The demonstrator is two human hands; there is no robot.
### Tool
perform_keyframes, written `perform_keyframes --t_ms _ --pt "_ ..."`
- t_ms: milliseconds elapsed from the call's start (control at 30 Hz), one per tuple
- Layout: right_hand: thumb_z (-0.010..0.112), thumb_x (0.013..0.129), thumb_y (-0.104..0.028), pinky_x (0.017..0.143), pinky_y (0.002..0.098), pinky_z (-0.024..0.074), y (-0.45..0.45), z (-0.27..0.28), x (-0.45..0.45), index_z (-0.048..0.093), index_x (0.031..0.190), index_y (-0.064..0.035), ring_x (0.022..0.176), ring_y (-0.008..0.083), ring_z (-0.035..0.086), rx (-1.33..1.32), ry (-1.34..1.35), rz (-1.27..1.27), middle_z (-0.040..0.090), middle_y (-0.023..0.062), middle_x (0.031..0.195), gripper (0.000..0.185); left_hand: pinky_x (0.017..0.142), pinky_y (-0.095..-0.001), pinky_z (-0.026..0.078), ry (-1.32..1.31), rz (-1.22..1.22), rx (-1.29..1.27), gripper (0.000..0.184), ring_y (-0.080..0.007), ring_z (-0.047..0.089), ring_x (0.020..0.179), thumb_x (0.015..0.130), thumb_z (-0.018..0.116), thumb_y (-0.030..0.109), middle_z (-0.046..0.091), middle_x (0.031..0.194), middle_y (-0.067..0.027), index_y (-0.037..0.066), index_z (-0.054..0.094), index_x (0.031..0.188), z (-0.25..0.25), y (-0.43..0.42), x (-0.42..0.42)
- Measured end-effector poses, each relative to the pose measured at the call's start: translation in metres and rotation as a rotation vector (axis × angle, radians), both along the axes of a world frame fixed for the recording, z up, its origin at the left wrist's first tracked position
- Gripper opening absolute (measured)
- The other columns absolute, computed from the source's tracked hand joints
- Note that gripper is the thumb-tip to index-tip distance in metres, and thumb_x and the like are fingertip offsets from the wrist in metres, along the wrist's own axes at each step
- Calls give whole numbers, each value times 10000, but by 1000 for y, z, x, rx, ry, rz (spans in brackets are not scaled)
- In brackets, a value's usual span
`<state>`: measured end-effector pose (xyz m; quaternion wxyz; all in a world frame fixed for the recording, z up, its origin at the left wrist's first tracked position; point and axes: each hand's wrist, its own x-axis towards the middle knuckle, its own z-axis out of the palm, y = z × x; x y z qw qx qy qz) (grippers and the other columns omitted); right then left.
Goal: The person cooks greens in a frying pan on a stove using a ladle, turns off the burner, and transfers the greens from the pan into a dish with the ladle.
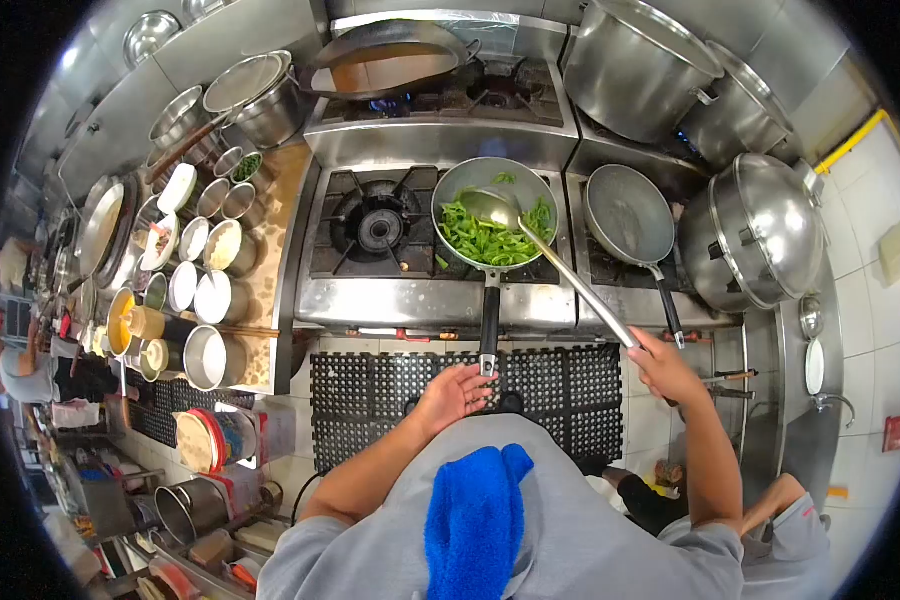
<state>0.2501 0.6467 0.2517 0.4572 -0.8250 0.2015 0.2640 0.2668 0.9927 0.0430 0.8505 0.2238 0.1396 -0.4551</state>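
My right hand (665, 368) is closed round the handle of a metal ladle (580, 283). The ladle's bowl lies face down on chopped green vegetables (485, 238) in a frying pan (495, 168) on the stove. The pan's black handle (491, 312) points toward me. Just below the end of that handle, my left hand (456, 397) is held with its fingers apart and nothing in it.
An unused burner (380, 230) is left of the pan, a second pan (628, 215) right. Behind stands a wok (390, 75) of brown liquid; large pots (635, 70) stand back right. Ingredient containers (210, 358) crowd the left counter (288, 220). Another person (785, 520) is at lower right.
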Motion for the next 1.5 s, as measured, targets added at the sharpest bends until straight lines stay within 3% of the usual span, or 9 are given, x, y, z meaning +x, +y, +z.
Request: perform_keyframes --t_ms 67,167,267,367,500,567,900,1133,1500 --pt "532 916 -279 570 329 462 -19 -11 -19 411 1386 -186 586 169 566 -200 -35 189 600 91 713 494 838 -340 478 12 -3 5 370 -200 607 978 952 414 382 584 1233 -127 90 550 1135 1 0 0" --pt "533 913 -320 718 396 478 -16 -3 -29 435 1363 -193 750 303 629 -423 -77 316 650 169 855 478 841 -332 476 -5 -40 5 409 -196 606 973 954 403 389 586 1230 -120 69 529 1177 4 0 3" --pt "530 910 -346 735 431 474 -8 -13 -17 454 1348 -184 797 377 626 -466 -96 324 645 206 901 472 844 -326 473 -34 -88 30 458 -178 604 956 954 396 399 579 1241 -103 42 502 1221 6 -1 3" --pt "537 906 -348 729 414 477 -4 -87 -7 466 1340 -190 791 364 630 -608 -228 291 648 198 900 467 843 -327 473 -25 -89 29 468 -185 603 958 955 391 400 575 1247 -103 36 491 1232 3 -3 4" --pt "537 904 -342 724 399 477 7 -71 3 461 1347 -197 785 361 628 -378 -303 213 646 200 886 473 842 -324 472 -49 -99 58 466 -183 602 956 955 390 399 576 1244 -102 39 490 1234 4 -1 6" --pt "536 901 -335 732 382 474 11 -46 3 454 1354 -191 796 359 624 -305 -110 62 646 203 901 482 838 -317 473 -31 -111 69 462 -172 601 952 954 393 395 578 1241 -100 43 490 1236 4 -1 5" --pt "470 917 -413 872 443 430 19 -89 95 437 1355 -117 1030 382 572 -437 -285 130 597 238 1112 530 844 -351 484 -28 -75 23 433 -200 605 967 958 395 369 545 1283 -141 39 511 1213 2 -3 3" --pt "542 897 -367 758 474 481 18 -23 55 439 1348 -232 878 398 615 -733 -315 390 656 180 970 481 847 -352 482 5 -61 8 461 -211 603 984 946 404 406 555 1270 -141 40 526 1198 -2 -2 4" --pt "579 879 -355 601 482 482 7 8 -42 460 1334 -241 639 393 612 -910 -253 473 629 191 700 484 832 -329 481 -11 -94 -28 477 -185 605 969 940 418 411 588 1224 -114 35 514 1216 3 -1 11"
